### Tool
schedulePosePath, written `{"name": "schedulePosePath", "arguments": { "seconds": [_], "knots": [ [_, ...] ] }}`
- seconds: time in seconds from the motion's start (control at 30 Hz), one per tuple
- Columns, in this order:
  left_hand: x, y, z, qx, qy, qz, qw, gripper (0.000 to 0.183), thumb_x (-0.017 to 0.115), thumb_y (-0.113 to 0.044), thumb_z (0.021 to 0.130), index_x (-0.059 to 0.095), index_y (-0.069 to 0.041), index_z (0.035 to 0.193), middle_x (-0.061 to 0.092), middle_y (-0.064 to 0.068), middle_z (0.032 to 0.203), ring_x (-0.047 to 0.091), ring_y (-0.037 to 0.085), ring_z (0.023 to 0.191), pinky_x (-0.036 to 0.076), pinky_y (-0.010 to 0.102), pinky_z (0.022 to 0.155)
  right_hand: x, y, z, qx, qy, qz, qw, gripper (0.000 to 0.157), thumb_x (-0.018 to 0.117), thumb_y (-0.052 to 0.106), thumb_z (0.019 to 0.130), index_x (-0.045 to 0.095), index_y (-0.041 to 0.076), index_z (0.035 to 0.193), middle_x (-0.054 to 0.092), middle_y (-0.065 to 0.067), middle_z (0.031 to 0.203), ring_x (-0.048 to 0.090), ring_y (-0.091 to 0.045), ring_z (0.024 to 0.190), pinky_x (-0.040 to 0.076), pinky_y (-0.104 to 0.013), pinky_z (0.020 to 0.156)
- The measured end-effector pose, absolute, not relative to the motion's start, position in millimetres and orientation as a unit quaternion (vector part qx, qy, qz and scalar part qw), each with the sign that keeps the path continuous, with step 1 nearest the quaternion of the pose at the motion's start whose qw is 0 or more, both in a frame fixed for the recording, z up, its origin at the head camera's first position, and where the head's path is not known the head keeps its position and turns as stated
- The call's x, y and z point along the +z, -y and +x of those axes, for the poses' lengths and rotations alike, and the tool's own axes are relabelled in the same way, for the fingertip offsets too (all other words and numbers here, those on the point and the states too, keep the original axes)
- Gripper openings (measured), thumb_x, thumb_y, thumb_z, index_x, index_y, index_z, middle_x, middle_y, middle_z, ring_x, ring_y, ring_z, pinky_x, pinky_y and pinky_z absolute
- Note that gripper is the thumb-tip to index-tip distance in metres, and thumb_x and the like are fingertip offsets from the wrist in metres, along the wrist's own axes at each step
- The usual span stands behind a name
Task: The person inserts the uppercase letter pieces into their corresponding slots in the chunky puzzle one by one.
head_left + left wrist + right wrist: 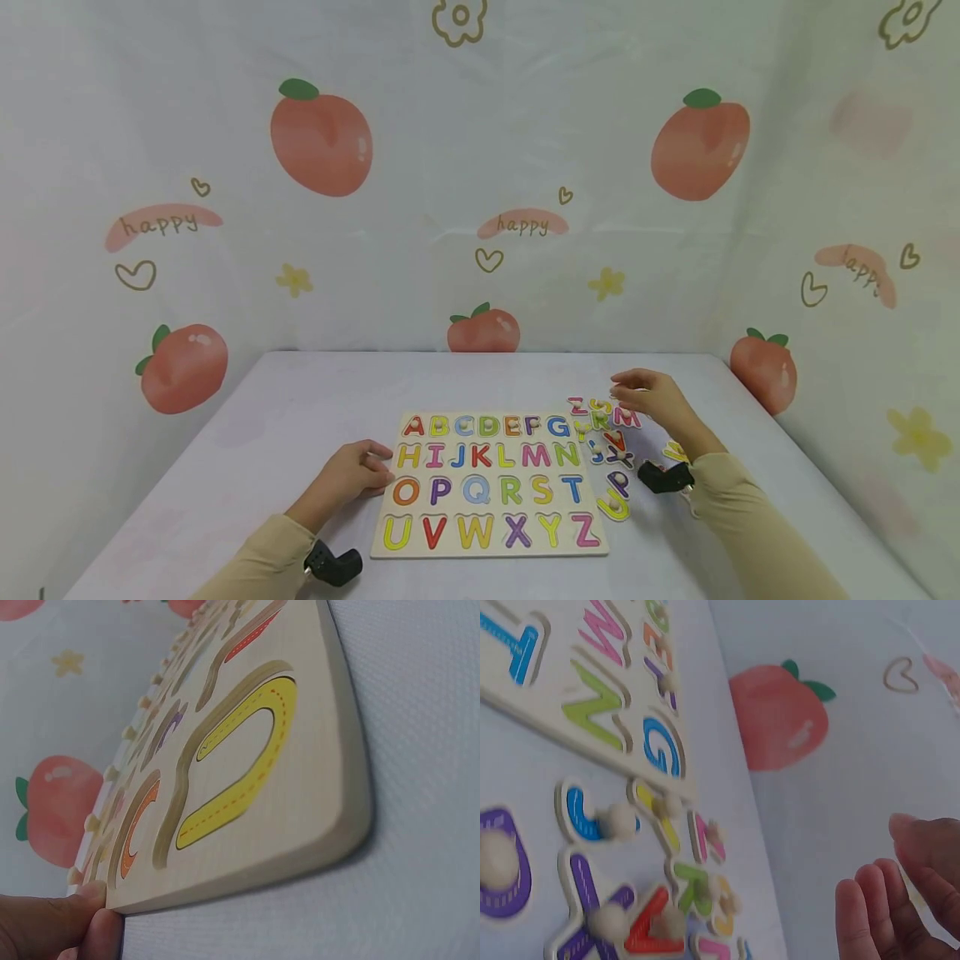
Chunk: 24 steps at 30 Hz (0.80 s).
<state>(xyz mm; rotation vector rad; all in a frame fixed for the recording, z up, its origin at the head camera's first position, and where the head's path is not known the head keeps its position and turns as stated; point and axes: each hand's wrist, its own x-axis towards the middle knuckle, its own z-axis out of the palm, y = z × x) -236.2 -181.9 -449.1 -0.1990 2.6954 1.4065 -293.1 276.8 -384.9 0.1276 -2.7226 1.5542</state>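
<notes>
A wooden alphabet puzzle board (491, 525) lies flat on the table, with printed letter recesses; knobbed pieces fill A to F in its back row. At the board's left edge is my left hand (352, 471); in the left wrist view its thumb (86, 896) and a finger pinch the edge. My right hand (648, 396) hovers over the loose letter pieces beyond the board's right side. Its thumb and fingers (881, 900) stand apart, with nothing visible between them. Beneath and near it lie a pink M (627, 417), a green R (600, 420) and a pink Z (577, 407).
More knobbed letters sit right of the board: a red V (656, 926), a purple X (620, 457), a blue J (581, 814), a purple P (618, 482) and a yellow U (615, 507). A yellow piece (675, 451) lies by the right wrist. A printed curtain (420, 275) hangs behind.
</notes>
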Motion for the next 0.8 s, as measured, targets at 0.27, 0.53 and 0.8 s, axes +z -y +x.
{"name": "schedulePosePath", "arguments": {
  "seconds": [0.27, 0.53, 0.8],
  "knots": [
    [-448, 182, -236, 0.46, -0.884, -0.07, 0.049, 0.038, 0.076, -0.004, 0.079, 0.062, 0.002, 0.113, 0.062, 0.007, 0.081, 0.058, 0.014, 0.067, 0.054, 0.025, 0.061, -396, -314, -290, 0.502, 0.863, 0.031, 0.048, 0.052, 0.059, 0.026, 0.097, 0.047, -0.007, 0.135, 0.053, -0.028, 0.13, 0.06, -0.037, 0.113, 0.054, -0.027, 0.085],
    [-448, 183, -235, 0.465, -0.882, -0.066, 0.047, 0.038, 0.076, -0.004, 0.079, 0.062, 0.003, 0.113, 0.061, 0.007, 0.081, 0.058, 0.014, 0.067, 0.054, 0.026, 0.061, -407, -330, -296, 0.507, 0.86, 0.002, 0.061, 0.053, 0.057, 0.026, 0.098, 0.044, -0.009, 0.136, 0.053, -0.027, 0.128, 0.066, -0.014, 0.1, 0.054, -0.023, 0.083],
    [-450, 182, -237, 0.466, -0.88, -0.071, 0.05, 0.037, 0.076, -0.003, 0.079, 0.062, 0.001, 0.113, 0.062, 0.007, 0.082, 0.058, 0.014, 0.068, 0.055, 0.026, 0.062, -415, -333, -319, 0.505, 0.86, -0.012, 0.072, 0.051, 0.057, 0.022, 0.098, 0.043, -0.009, 0.137, 0.052, -0.028, 0.13, 0.062, -0.004, 0.097, 0.052, -0.016, 0.082]
  ]
}}
